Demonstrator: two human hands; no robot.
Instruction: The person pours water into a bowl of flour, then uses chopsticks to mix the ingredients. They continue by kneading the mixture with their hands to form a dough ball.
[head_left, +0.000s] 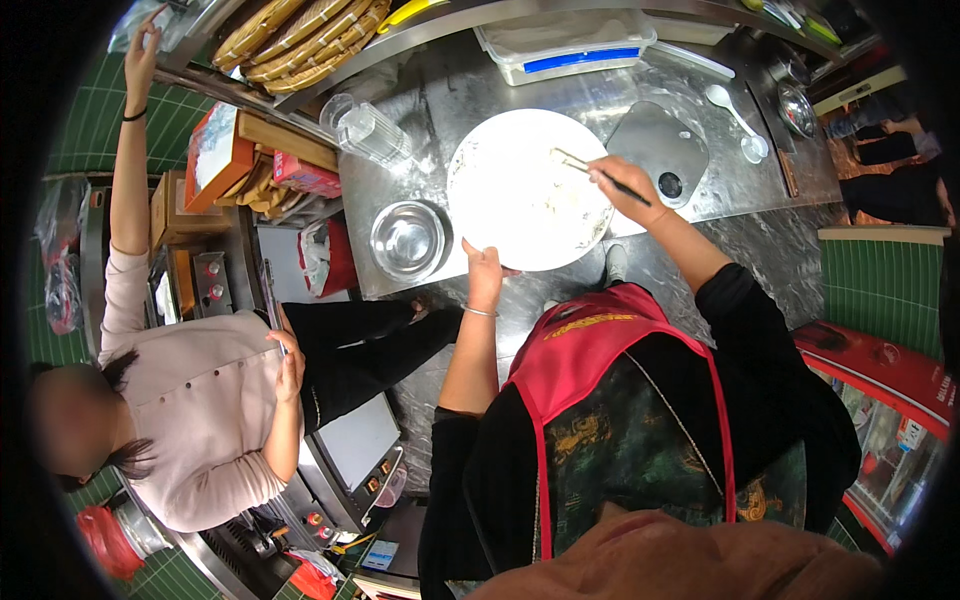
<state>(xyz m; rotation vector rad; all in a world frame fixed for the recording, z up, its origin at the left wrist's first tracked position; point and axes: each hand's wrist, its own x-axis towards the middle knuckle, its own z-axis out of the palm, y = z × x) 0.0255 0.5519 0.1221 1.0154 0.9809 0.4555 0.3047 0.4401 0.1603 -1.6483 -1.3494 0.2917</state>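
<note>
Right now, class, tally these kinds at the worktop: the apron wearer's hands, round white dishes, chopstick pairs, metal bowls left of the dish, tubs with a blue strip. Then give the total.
Hands (left hand, right hand): 2
White dish: 1
Chopstick pair: 1
Metal bowl: 1
Blue-striped tub: 1
Total: 6

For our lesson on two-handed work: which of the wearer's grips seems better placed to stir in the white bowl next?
Probably the right grip: it holds chopsticks with their tips over the white bowl. The left grip appears to hold its near-left rim, better suited to steadying.
</note>
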